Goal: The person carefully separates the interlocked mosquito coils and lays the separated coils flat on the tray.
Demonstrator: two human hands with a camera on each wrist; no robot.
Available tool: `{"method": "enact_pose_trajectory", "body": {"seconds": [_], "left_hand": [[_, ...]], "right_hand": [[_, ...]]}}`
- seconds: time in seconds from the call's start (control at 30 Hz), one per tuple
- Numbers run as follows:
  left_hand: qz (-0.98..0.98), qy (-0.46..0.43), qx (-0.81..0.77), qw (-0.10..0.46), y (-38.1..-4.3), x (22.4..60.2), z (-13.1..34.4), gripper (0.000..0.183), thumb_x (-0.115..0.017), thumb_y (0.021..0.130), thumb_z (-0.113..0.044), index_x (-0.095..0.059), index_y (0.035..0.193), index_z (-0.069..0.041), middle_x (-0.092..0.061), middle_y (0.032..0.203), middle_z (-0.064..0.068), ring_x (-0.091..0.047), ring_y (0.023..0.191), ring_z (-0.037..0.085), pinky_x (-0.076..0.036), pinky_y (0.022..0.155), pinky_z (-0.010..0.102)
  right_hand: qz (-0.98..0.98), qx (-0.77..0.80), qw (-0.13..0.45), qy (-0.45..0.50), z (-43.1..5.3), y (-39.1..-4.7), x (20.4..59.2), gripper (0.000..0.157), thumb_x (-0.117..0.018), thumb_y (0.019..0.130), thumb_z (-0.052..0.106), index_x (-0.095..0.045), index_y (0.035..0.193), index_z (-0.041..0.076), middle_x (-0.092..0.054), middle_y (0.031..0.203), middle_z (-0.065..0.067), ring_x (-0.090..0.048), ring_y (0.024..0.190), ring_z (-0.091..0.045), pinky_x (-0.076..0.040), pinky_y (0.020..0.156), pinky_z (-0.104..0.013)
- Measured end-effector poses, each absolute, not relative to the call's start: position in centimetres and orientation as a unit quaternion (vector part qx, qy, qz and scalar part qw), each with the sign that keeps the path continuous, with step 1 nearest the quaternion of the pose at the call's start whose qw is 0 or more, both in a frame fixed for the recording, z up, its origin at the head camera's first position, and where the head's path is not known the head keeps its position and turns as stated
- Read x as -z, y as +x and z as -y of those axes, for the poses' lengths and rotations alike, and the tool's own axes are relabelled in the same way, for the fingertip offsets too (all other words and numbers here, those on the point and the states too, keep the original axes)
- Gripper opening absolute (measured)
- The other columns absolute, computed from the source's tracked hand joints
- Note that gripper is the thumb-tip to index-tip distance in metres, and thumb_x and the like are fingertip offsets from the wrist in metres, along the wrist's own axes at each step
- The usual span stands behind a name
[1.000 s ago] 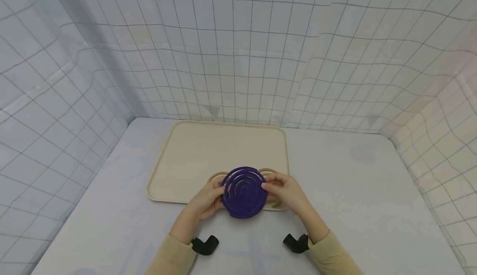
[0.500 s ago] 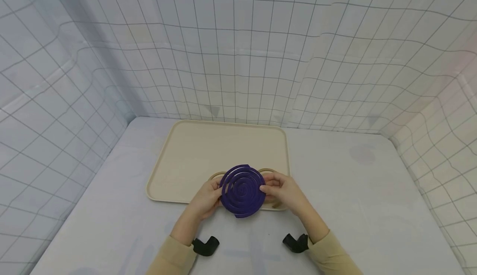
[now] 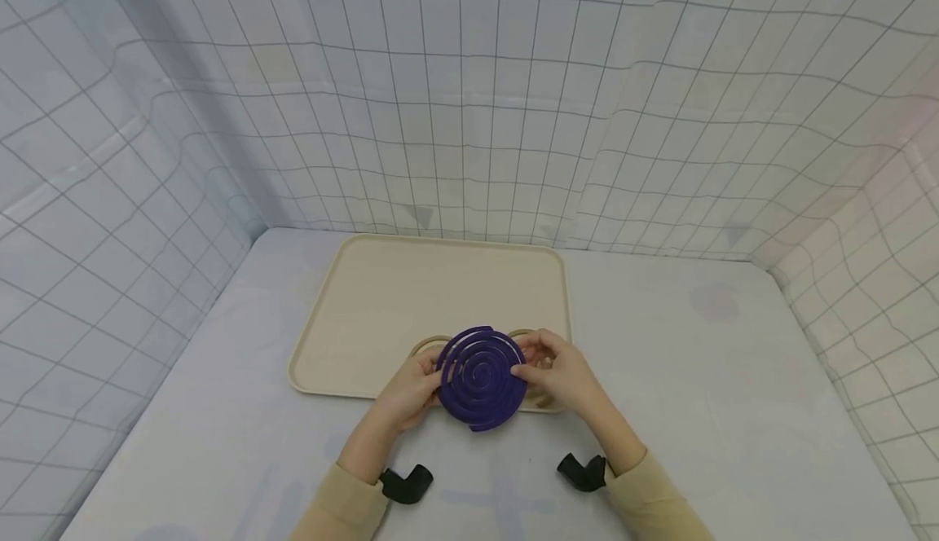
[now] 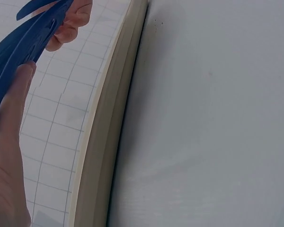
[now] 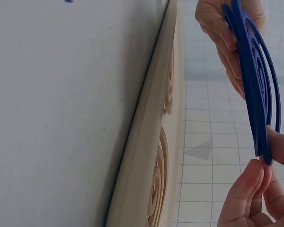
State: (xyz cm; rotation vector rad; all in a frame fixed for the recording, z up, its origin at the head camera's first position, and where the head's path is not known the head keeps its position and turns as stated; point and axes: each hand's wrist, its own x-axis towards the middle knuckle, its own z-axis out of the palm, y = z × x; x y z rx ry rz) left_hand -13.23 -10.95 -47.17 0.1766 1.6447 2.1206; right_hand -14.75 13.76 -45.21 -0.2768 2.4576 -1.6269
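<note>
A dark purple mosquito coil [image 3: 482,378], apparently a nested pair of flat spirals, is held up over the tray's front edge. My left hand [image 3: 405,392] grips its left rim, thumb in front and fingers behind. At the right rim, my right hand [image 3: 566,371] pinches it between thumb and fingertips. Seen edge-on in the right wrist view, the coil [image 5: 255,80] looks blue and its spirals spread slightly apart. Two tan coils lie on the tray behind the hands, one at left [image 3: 428,340] and one at right [image 3: 522,332], both partly covered.
The beige tray [image 3: 447,280] has a raised rim and sits on a white-covered table [image 3: 660,362]. White grid-patterned sheets [image 3: 513,117] enclose the back and both sides. Black wrist mounts [image 3: 407,484] hang beside each sleeve.
The purple coil has turned slightly counterclockwise in the head view, its lower tail shifting right. My right hand's fingers have lifted a little. The tray has stayed put.
</note>
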Motion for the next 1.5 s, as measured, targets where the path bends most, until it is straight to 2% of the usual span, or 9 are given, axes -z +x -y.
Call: {"method": "enact_pose_trajectory", "body": {"seconds": [0.2, 0.6, 0.73, 0.93, 1.07, 1.2, 1.4, 1.5], "left_hand": [[-0.598, 0.088, -0.760, 0.239, -13.2, 47.2, 10.9, 0.010, -0.054, 0.099, -0.004, -0.060, 0.106, -0.009, -0.069, 0.081, -0.010, -0.063, 0.068, 0.000, -0.053, 0.059, 0.016], [-0.605, 0.088, -0.755, 0.238, -13.2, 46.9, 10.6, 0.011, -0.050, 0.100, -0.002, -0.058, 0.103, -0.008, -0.067, 0.080, -0.011, -0.062, 0.068, 0.000, -0.052, 0.060, 0.016], [-0.604, 0.080, -0.755, 0.243, -13.3, 47.0, 10.9, 0.013, -0.048, 0.101, -0.002, -0.057, 0.110, -0.003, -0.069, 0.082, -0.011, -0.064, 0.072, 0.000, -0.054, 0.064, 0.018], [-0.616, 0.056, -0.744, 0.253, -13.4, 47.1, 11.2, 0.031, -0.051, 0.100, -0.006, -0.052, 0.126, 0.011, -0.071, 0.092, -0.009, -0.067, 0.081, 0.003, -0.057, 0.072, 0.022], [-0.637, 0.066, -0.725, 0.254, -13.3, 46.9, 11.4, 0.035, -0.055, 0.098, -0.004, -0.049, 0.126, 0.017, -0.071, 0.090, -0.008, -0.068, 0.081, 0.005, -0.058, 0.072, 0.022], [-0.649, 0.077, -0.715, 0.250, -13.2, 46.8, 11.7, 0.036, -0.058, 0.096, -0.003, -0.049, 0.124, 0.017, -0.072, 0.089, -0.007, -0.070, 0.079, 0.006, -0.058, 0.071, 0.022], [-0.631, 0.052, -0.742, 0.220, -13.2, 46.8, 11.8, 0.034, -0.055, 0.096, 0.002, -0.047, 0.125, 0.019, -0.072, 0.085, -0.007, -0.070, 0.075, 0.005, -0.058, 0.066, 0.021], [-0.608, 0.045, -0.763, 0.215, -13.2, 47.0, 11.7, 0.029, -0.054, 0.096, 0.004, -0.051, 0.123, 0.015, -0.072, 0.085, -0.008, -0.070, 0.075, 0.005, -0.058, 0.066, 0.021]], "right_hand": [[-0.824, 0.537, 0.126, -0.133, -14.4, -15.2, 44.9, 0.032, -0.079, 0.081, 0.010, -0.068, 0.109, 0.000, -0.062, 0.089, -0.006, -0.057, 0.080, -0.010, -0.049, 0.069, -0.021], [-0.851, 0.490, 0.140, -0.128, -14.4, -15.6, 44.8, 0.025, -0.080, 0.082, 0.018, -0.070, 0.097, 0.001, -0.068, 0.083, -0.003, -0.060, 0.076, -0.009, -0.050, 0.068, -0.021], [-0.852, 0.491, 0.142, -0.112, -14.2, -15.5, 44.9, 0.024, -0.079, 0.083, 0.017, -0.071, 0.097, 0.001, -0.069, 0.083, -0.003, -0.061, 0.074, -0.009, -0.050, 0.068, -0.021], [-0.856, 0.491, 0.128, -0.099, -13.8, -15.2, 44.7, 0.023, -0.080, 0.082, 0.017, -0.071, 0.096, 0.002, -0.071, 0.083, -0.004, -0.062, 0.073, -0.008, -0.051, 0.067, -0.022], [-0.863, 0.484, 0.108, -0.101, -13.5, -15.0, 44.3, 0.019, -0.080, 0.082, 0.016, -0.072, 0.094, 0.004, -0.073, 0.083, -0.004, -0.064, 0.073, -0.008, -0.051, 0.067, -0.021], [-0.861, 0.486, 0.110, -0.104, -13.5, -15.1, 44.1, 0.020, -0.079, 0.082, 0.015, -0.074, 0.099, 0.005, -0.074, 0.085, -0.004, -0.065, 0.075, -0.008, -0.052, 0.069, -0.021], [-0.843, 0.497, 0.153, -0.136, -14.2, -15.2, 44.2, 0.026, -0.077, 0.085, 0.015, -0.071, 0.104, -0.002, -0.074, 0.088, -0.010, -0.066, 0.078, -0.009, -0.054, 0.067, -0.022], [-0.838, 0.506, 0.154, -0.135, -14.2, -15.2, 44.3, 0.025, -0.076, 0.086, 0.015, -0.071, 0.103, -0.003, -0.074, 0.091, -0.013, -0.068, 0.080, -0.010, -0.055, 0.069, -0.022]]}}
